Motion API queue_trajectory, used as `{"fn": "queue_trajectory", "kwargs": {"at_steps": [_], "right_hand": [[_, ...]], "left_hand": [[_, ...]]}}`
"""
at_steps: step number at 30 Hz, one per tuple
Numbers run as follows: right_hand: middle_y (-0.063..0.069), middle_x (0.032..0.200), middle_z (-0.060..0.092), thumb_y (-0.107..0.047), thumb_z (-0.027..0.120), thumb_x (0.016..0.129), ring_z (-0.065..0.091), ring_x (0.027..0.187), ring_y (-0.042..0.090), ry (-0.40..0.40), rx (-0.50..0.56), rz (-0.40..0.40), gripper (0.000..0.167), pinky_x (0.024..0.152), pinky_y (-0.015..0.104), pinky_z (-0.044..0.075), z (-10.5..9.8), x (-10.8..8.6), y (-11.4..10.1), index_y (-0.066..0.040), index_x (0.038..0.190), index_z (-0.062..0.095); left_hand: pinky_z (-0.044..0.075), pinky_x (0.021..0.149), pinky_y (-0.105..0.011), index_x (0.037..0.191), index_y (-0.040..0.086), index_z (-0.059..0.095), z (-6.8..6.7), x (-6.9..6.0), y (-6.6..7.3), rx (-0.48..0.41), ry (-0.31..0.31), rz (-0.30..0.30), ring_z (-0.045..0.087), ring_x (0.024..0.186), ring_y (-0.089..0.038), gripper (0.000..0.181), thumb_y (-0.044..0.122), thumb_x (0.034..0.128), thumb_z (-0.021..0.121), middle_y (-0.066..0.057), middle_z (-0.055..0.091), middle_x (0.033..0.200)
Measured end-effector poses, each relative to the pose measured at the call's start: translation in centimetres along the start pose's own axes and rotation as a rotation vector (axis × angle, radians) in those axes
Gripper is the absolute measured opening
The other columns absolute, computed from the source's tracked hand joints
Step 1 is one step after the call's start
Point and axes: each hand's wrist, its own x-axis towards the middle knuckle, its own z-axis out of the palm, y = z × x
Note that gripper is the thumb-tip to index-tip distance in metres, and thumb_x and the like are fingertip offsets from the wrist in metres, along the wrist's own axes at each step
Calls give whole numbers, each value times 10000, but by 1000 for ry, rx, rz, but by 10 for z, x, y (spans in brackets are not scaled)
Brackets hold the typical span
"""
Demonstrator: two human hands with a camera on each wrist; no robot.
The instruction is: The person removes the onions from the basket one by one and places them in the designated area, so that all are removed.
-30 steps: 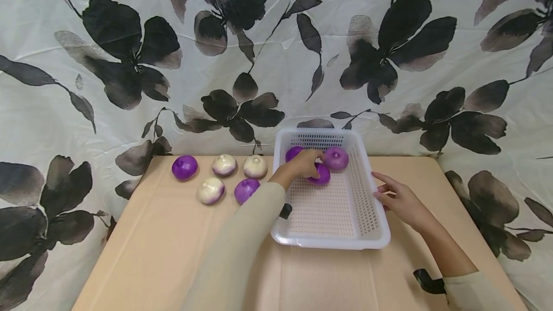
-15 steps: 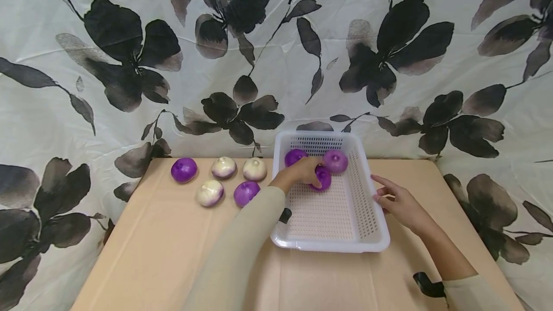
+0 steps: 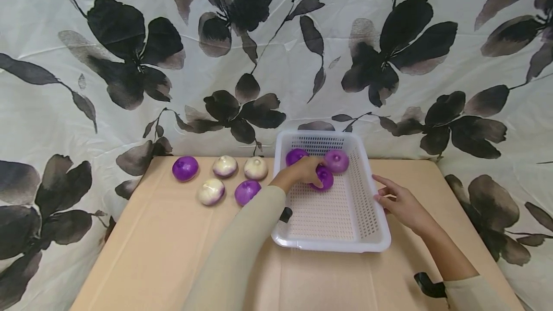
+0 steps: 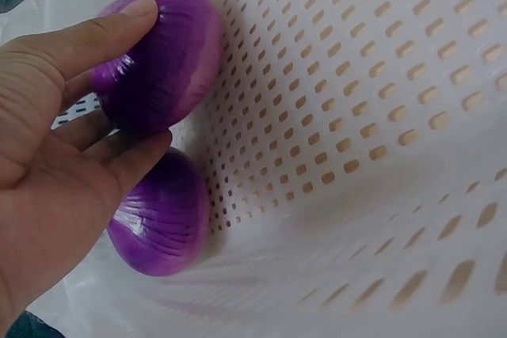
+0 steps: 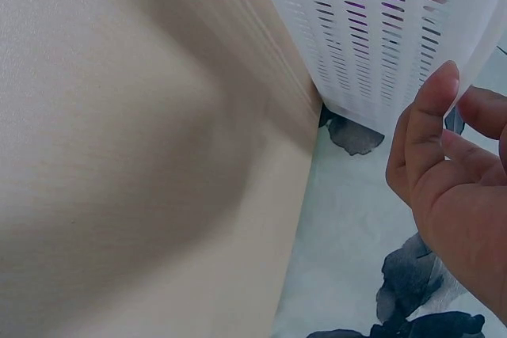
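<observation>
My left hand (image 3: 307, 169) reaches into a white perforated plastic basket (image 3: 345, 245) and grips a purple onion (image 3: 325, 179). In the left wrist view, thumb and fingers curl round this onion (image 4: 178, 61), with another onion (image 4: 162, 223) just beneath the fingers. Two more purple onions lie at the basket's far end: one (image 3: 296, 156) beside the left hand, the other (image 3: 337, 161) to its right. My right hand (image 3: 402, 204) pinches the basket's right rim, which the right wrist view shows between the fingers (image 5: 438, 89) and thumb.
Left of the basket, several onions stand on the tan table (image 3: 173, 253): a purple onion (image 3: 185, 168) at the far left, a purple onion (image 3: 247, 192) near the left sleeve, and pale onions (image 3: 211, 191) between. A floral cloth (image 3: 302, 71) hangs behind.
The left hand and the onion it holds have shifted slightly right and nearer within the basket, mostly in the first half second. The right hand stays at the rim.
</observation>
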Motion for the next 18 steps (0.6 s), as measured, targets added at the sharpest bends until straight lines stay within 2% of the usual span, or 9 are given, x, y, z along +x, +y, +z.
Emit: {"fn": "queue_trajectory", "kwargs": {"at_steps": [5, 9, 12, 18], "right_hand": [[237, 1128, 583, -81, 599, 1036, 657, 933, 264, -5, -1, 3, 656, 751, 316, 643, 0, 0, -1, -12, 1610, 290], [232, 1125, 585, -87, 597, 1038, 656, 936, 266, -3, -6, 0, 653, 750, 318, 643, -1, -1, -1, -12, 1610, 291], [232, 1127, 586, -90, 597, 1039, 657, 941, 270, -5, -8, -1, 654, 756, 325, 645, -1, -1, -1, -13, 1611, 289], [241, 1129, 584, -81, 593, 1038, 658, 942, 274, -11, -2, 0, 654, 754, 322, 644, -1, -1, -2, -4, 1609, 284]], "left_hand": [[526, 1063, -350, 1459, 129, 570, -5, -3, 2, -49, 4, 15, 591, 1324, -256, 720, 126, 808, 877, -69, 617, 1442], [527, 1058, -334, 1439, 121, 587, -10, -3, 3, -89, 29, 55, 607, 1300, -246, 707, 139, 800, 890, -71, 625, 1429], [491, 1107, -338, 1430, 111, 595, -14, -5, 4, -99, 38, 97, 594, 1322, -241, 700, 158, 800, 896, -75, 624, 1439], [471, 1138, -347, 1437, 133, 596, -25, -15, 12, -120, 37, 140, 573, 1358, -242, 705, 194, 804, 899, -71, 606, 1469]]}}
